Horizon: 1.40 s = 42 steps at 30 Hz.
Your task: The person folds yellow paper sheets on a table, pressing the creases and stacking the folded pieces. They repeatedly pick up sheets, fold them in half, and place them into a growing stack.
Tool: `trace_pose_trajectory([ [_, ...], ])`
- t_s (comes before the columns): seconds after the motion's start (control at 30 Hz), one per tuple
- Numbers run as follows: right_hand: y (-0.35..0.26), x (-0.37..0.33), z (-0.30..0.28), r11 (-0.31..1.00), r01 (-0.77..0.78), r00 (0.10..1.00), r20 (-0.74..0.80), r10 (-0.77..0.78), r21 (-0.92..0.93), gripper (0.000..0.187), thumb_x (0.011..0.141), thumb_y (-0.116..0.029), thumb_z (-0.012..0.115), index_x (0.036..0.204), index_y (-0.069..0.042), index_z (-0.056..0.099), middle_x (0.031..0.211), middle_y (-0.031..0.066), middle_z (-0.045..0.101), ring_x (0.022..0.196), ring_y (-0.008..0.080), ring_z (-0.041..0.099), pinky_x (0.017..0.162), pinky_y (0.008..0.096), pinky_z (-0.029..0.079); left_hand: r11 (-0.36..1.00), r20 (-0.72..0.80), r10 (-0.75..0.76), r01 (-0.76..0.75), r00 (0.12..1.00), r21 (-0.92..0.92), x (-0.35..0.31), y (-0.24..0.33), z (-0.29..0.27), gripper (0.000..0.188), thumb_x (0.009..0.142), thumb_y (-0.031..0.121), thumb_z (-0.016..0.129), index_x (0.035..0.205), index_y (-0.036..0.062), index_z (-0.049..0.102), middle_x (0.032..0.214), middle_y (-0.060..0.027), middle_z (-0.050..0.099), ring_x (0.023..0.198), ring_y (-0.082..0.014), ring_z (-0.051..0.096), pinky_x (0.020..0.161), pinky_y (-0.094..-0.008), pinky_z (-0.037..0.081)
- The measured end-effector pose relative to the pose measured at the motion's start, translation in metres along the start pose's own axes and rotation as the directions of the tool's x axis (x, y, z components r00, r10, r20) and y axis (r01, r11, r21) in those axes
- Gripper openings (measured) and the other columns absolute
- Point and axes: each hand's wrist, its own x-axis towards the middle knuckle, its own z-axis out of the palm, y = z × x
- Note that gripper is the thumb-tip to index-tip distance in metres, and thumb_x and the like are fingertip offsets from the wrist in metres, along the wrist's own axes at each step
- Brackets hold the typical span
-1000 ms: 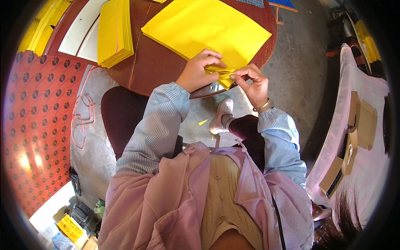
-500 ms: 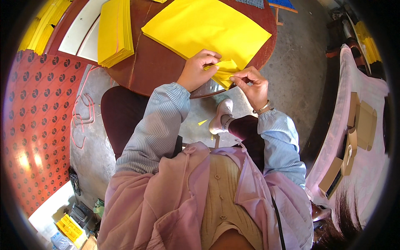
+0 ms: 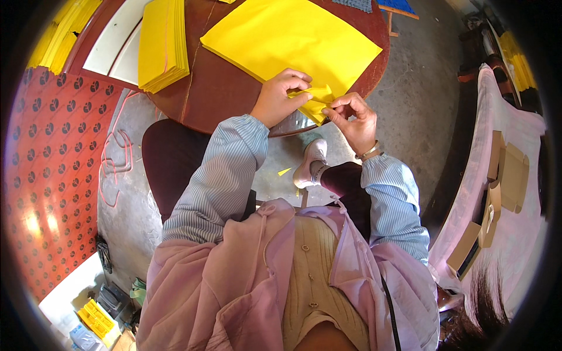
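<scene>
Here at upper centre of the frame, the left hand (image 3: 278,98) has thumb and fingers clamped on the left side of a small folded flap of thin yellow material (image 3: 317,104), and the right hand (image 3: 356,123) pinches its right edge! The flap sits at the lower corner of a broad, flat stack of yellow sheets (image 3: 293,41); whether it's joined to them, can't tell. Beneath, a round reddish-brown table (image 3: 219,88). Upper left, a narrow stack of folded yellow sheets (image 3: 161,47). Mid-frame, a tiny yellow scrap (image 3: 284,172) lies near a pale shoe (image 3: 313,161).
</scene>
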Motion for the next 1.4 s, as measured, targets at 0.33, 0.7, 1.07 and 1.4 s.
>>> trace_pose_trajectory([
  [0.33, 0.004, 0.0, 0.0, 0.998, -0.005, 1.0, 0.024, 0.004, 0.063, 0.012, 0.087, -0.004, 0.086, 0.096, -0.002, 0.08, 0.087, 0.0002, 0.069, 0.072, 0.0067, 0.062, 0.064, 0.0223, 0.049, 1.0, 0.071, -0.028, 0.028, 0.997, 0.002, 0.0, 0.0, -0.006, 0.012, 0.091, 0.007, 0.073, 0.101, -0.0001, 0.074, 0.125, -0.0112, 0.069, 0.115, -0.0236, 0.068, 0.101, -0.0337, 0.053],
  [0.7, 0.003, 0.0, 0.002, 1.0, 0.004, 1.0, -0.013, -0.004, 0.001, 0.013, 0.086, -0.004, 0.087, 0.096, -0.003, 0.078, 0.085, -0.001, 0.067, 0.071, 0.0055, 0.06, 0.064, 0.0219, 0.049, 1.0, 0.045, -0.015, 0.014, 0.999, 0.025, -0.001, 0.005, -0.003, 0.015, 0.089, 0.008, 0.079, 0.102, 0.0009, 0.074, 0.125, -0.0117, 0.07, 0.118, -0.024, 0.068, 0.103, -0.0346, 0.053],
  [1.07, 0.004, 0.0, -0.003, 0.998, 0.008, 1.0, 0.027, -0.009, 0.062, 0.012, 0.088, -0.004, 0.085, 0.098, -0.001, 0.079, 0.087, 0.0024, 0.069, 0.076, 0.0098, 0.067, 0.067, 0.0241, 0.052, 0.992, 0.013, -0.058, 0.06, 0.998, -0.11, 0.001, -0.004, -0.001, 0.014, 0.089, 0.01, 0.077, 0.099, 0.0006, 0.076, 0.12, -0.0123, 0.071, 0.108, -0.0242, 0.071, 0.096, -0.0339, 0.057],
  [1.4, 0.007, 0.0, -0.001, 0.993, -0.036, 0.999, 0.011, 0.035, 0.112, 0.012, 0.088, -0.004, 0.086, 0.098, -0.001, 0.079, 0.088, 0.0015, 0.069, 0.076, 0.0084, 0.066, 0.067, 0.0234, 0.052, 1.0, 0.187, -0.007, 0.012, 0.982, -0.027, -0.001, 0.005, -0.015, 0.023, 0.089, 0.002, 0.068, 0.11, 0.0021, 0.076, 0.134, -0.0115, 0.063, 0.129, -0.0245, 0.061, 0.111, -0.0375, 0.049],
])
